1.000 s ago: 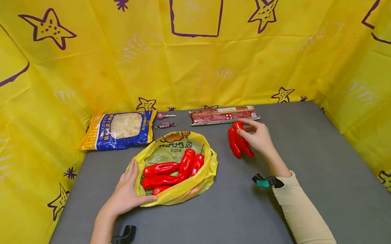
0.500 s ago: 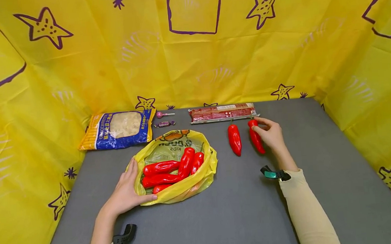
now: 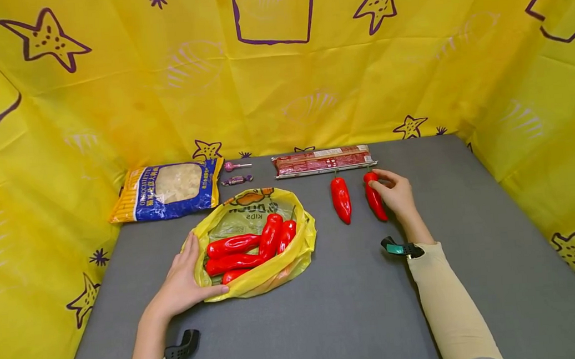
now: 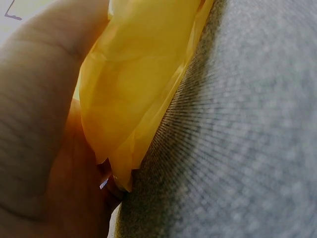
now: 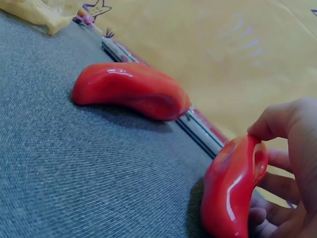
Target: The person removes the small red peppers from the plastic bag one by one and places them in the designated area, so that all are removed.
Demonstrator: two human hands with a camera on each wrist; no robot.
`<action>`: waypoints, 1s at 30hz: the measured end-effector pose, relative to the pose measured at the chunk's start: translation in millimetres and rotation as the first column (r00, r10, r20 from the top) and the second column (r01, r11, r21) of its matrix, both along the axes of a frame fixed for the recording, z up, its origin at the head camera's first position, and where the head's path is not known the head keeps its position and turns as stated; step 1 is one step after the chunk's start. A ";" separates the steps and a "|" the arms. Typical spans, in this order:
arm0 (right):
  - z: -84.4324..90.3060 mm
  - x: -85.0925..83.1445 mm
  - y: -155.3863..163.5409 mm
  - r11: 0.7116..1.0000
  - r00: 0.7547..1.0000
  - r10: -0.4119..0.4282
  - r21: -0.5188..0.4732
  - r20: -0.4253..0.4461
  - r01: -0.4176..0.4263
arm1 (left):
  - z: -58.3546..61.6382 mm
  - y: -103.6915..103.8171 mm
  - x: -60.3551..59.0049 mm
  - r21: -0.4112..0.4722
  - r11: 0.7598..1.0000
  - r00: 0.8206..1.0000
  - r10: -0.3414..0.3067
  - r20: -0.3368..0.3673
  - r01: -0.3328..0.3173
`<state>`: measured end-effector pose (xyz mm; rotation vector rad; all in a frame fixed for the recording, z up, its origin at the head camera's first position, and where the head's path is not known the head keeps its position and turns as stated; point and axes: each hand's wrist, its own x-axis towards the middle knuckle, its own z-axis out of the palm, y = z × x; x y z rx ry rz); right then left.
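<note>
A yellow plastic bag (image 3: 250,221) lies open on the grey table (image 3: 326,310) with several red peppers (image 3: 245,252) inside. My left hand (image 3: 186,278) grips the bag's near left rim (image 4: 133,99). Two more red peppers lie side by side on the table to the right. My right hand (image 3: 393,194) holds the right one (image 3: 375,198) (image 5: 230,191) with fingers curled round its top end. The left one (image 3: 341,199) (image 5: 131,89) lies free, a little apart from it.
At the back lie a blue and yellow snack bag (image 3: 168,189), a lollipop (image 3: 235,165), a wrapped sweet (image 3: 236,179) and a long red packet (image 3: 322,160). Yellow star-printed cloth (image 3: 280,74) walls the table on three sides.
One second ago my right hand held both peppers together. It has since set one down and shifted right with the other, which now rests on the table. The left hand has not moved.
</note>
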<state>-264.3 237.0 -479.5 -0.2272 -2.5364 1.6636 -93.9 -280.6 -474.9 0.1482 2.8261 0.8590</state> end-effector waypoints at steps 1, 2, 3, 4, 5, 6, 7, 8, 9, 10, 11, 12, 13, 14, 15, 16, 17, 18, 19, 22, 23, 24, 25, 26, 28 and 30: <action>-0.9 -0.1 -0.3 1.000 1.000 -0.001 0.002 -0.004 0.001 | -0.1 0.0 0.1 0.001 1.000 1.000 0.000 0.000 0.000; -2.0 -0.2 -0.6 1.000 1.000 -0.002 0.004 -0.008 0.002 | -0.2 0.0 0.3 0.002 1.000 1.000 0.000 -0.001 0.000; -3.3 -0.4 -1.0 1.000 1.000 -0.001 0.008 -0.014 0.001 | -0.3 0.0 0.5 0.002 1.000 1.000 0.001 -0.001 -0.001; -4.9 -0.6 -1.4 1.000 1.000 0.000 0.018 -0.022 0.000 | -0.2 0.1 0.7 0.003 1.000 1.000 0.002 0.000 -0.002; -6.5 -0.8 -1.8 1.000 0.999 0.001 0.031 -0.032 0.000 | -0.4 0.1 0.9 0.004 1.000 1.000 0.002 0.000 -0.002; -8.0 -1.0 -2.4 0.999 0.999 0.003 0.046 -0.048 -0.001 | -0.6 0.1 1.0 0.004 1.000 1.000 0.003 -0.001 -0.003; -9.5 -1.3 -3.0 0.998 0.998 0.009 0.070 -0.066 -0.004 | -0.8 0.2 1.1 0.006 1.000 1.000 0.002 -0.002 -0.002; -11.0 -1.7 -3.6 0.995 0.996 0.013 0.097 -0.088 -0.005 | -1.0 0.3 1.1 0.008 1.000 1.000 0.002 -0.004 -0.002; -12.4 -2.1 -4.1 0.992 0.993 0.018 0.127 -0.113 -0.004 | -1.1 0.5 1.1 0.010 1.000 1.000 0.002 -0.006 -0.002; -13.7 -2.5 -4.6 0.988 0.990 0.024 0.155 -0.139 -0.002 | -1.2 0.6 1.1 0.011 1.000 1.000 0.003 -0.008 -0.003; -15.0 -3.1 -5.0 0.984 0.986 0.031 0.179 -0.167 -0.001 | -1.3 0.8 1.1 0.013 1.000 1.000 0.003 -0.010 -0.003; -16.2 -3.5 -5.3 0.979 0.980 0.039 0.202 -0.193 0.001 | -1.3 0.9 1.1 0.014 1.000 1.000 0.003 -0.012 -0.003; -17.5 -4.1 -5.4 0.975 0.975 0.046 0.222 -0.216 0.003 | -1.2 1.1 1.3 0.015 1.000 1.000 0.003 -0.013 -0.003; -18.5 -4.4 -5.5 0.972 0.971 0.051 0.234 -0.235 0.006 | -1.1 1.1 1.4 0.015 1.000 1.000 0.004 -0.014 -0.003; -19.2 -4.5 -5.7 0.970 0.967 0.056 0.243 -0.249 0.007 | -1.1 1.3 1.6 0.015 1.000 1.000 0.003 -0.016 -0.003; -20.0 -4.7 -5.8 0.968 0.965 0.059 0.249 -0.256 0.007 | -0.9 1.3 1.7 0.014 1.000 1.000 0.003 -0.016 -0.002; -20.2 -4.7 -5.8 0.967 0.964 0.060 0.253 -0.258 0.008 | -0.8 1.3 1.8 0.014 1.000 1.000 0.003 -0.016 -0.002; -20.5 -4.7 -6.0 0.966 0.965 0.060 0.258 -0.256 0.008 | -0.4 1.5 1.9 0.013 1.000 1.000 0.003 -0.016 -0.002; -20.7 -4.8 -6.0 0.965 0.967 0.059 0.264 -0.248 0.009 | 0.0 1.6 1.8 0.013 1.000 1.000 0.003 -0.015 -0.003; -20.6 -5.1 -5.5 0.962 0.974 0.060 0.273 -0.218 0.002 | 0.8 1.7 1.5 0.009 1.000 1.000 0.005 -0.012 -0.005; -20.6 -5.2 -5.0 0.961 0.975 0.064 0.275 -0.211 -0.004 | 0.9 1.7 1.4 0.008 1.000 1.000 0.007 -0.011 -0.006; -21.0 -5.3 -4.2 0.960 0.977 0.071 0.281 -0.203 -0.011 | 0.9 1.7 1.4 0.006 1.000 1.000 0.007 -0.011 -0.007; -21.2 -5.2 -3.5 0.958 0.977 0.081 0.287 -0.200 -0.021 | 0.8 1.7 1.5 0.005 1.000 1.000 0.008 -0.009 -0.008; -21.5 -5.0 -2.8 0.957 0.976 0.092 0.289 -0.197 -0.032 | 0.7 1.7 1.6 0.005 1.000 1.000 0.009 -0.007 -0.008; -22.3 -4.9 -1.4 0.956 0.975 0.111 0.290 -0.192 -0.052 | 0.6 2.0 1.8 0.004 1.000 1.000 0.010 -0.003 -0.010; -22.9 -5.1 -0.4 0.954 0.974 0.127 0.291 -0.186 -0.068 | 0.2 2.1 1.9 0.004 1.000 1.000 0.012 0.000 -0.012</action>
